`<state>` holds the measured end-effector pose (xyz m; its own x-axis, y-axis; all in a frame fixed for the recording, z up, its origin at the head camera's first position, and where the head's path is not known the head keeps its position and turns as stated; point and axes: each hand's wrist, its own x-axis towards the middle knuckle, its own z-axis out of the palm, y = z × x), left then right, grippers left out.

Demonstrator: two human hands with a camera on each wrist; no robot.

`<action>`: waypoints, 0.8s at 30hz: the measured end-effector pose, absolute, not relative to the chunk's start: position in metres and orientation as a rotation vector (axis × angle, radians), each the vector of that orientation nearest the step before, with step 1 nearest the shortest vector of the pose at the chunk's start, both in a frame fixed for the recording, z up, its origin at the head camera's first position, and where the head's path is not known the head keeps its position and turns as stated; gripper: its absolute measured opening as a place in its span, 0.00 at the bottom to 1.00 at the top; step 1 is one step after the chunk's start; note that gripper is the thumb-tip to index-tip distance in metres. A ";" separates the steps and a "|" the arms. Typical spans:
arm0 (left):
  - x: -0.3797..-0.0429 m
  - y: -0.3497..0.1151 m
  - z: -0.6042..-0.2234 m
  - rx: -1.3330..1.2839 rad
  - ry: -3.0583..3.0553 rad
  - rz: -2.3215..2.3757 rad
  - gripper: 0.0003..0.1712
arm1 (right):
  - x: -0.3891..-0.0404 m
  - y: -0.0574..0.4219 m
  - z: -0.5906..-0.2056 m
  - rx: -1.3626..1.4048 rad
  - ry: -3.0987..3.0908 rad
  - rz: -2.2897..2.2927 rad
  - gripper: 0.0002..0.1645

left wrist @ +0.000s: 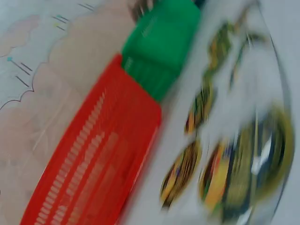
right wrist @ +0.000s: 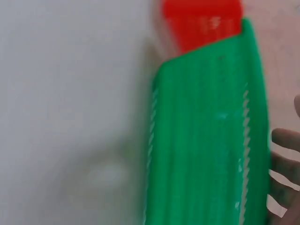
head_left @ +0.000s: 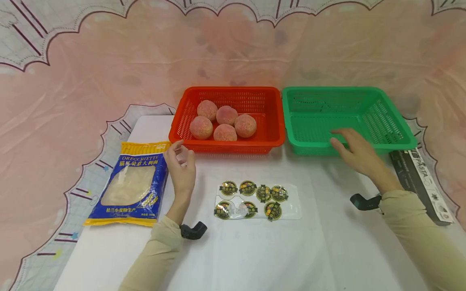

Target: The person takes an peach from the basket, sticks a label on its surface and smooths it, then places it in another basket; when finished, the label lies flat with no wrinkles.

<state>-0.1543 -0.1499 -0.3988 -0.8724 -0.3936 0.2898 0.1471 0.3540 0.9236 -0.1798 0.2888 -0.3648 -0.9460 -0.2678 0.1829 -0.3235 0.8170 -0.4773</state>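
My left hand (head_left: 181, 169) is raised beside the right edge of a blue and yellow bag of orecchiette (head_left: 127, 184), just in front of a red plastic basket (head_left: 227, 143). Its fingers bend loosely and nothing is between them. Several pinkish peaches (head_left: 245, 125) sit inside that basket, mostly toward its left. Over the front rim of a green plastic basket (head_left: 327, 121) hovers my right hand (head_left: 356, 155), fingers relaxed and empty. Its spread fingers (right wrist: 286, 164) show at the right edge of the right wrist view.
Between my forearms lies a clear sheet (head_left: 293, 202) with several round black and gold stickers (head_left: 247, 188). A dark pasta box (head_left: 422, 186) rests at the right, partly behind my right arm. White cloth (head_left: 255, 254) covers the table; a pink patterned cloth (head_left: 109, 81) hangs behind.
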 end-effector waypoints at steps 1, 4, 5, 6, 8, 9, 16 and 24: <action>-0.153 -0.145 -0.400 0.266 -2.070 -1.688 0.22 | -0.181 0.285 -0.363 0.461 -2.869 0.866 0.28; -0.151 -0.132 -0.400 0.428 -1.772 -2.134 0.25 | -0.187 0.268 -0.357 0.444 -2.793 1.090 0.27; -0.151 -0.129 -0.399 0.485 -1.653 -2.265 0.27 | -0.189 0.262 -0.355 0.442 -2.769 1.160 0.27; -0.153 -0.125 -0.398 0.527 -1.521 -2.370 0.28 | -0.192 0.255 -0.352 0.442 -2.748 1.217 0.27; -0.156 -0.120 -0.395 0.603 -1.286 -2.512 0.29 | -0.198 0.241 -0.348 0.442 -2.706 1.330 0.26; -0.157 -0.117 -0.394 0.626 -1.187 -2.556 0.28 | -0.201 0.234 -0.347 0.447 -2.691 1.377 0.26; -0.171 -0.101 -0.384 0.719 -0.860 -2.601 0.22 | -0.225 0.189 -0.344 0.406 -2.601 1.688 0.25; -0.175 -0.091 -0.382 0.725 -0.784 -2.555 0.27 | -0.248 0.137 -0.342 0.294 -2.513 2.053 0.27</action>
<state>-0.1751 -0.0913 -0.3824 -0.7991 -0.4785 -0.3639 0.1921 -0.7769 0.5997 -0.2477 0.1367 -0.3420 -0.9769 -0.2124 0.0234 -0.0653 0.1925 -0.9791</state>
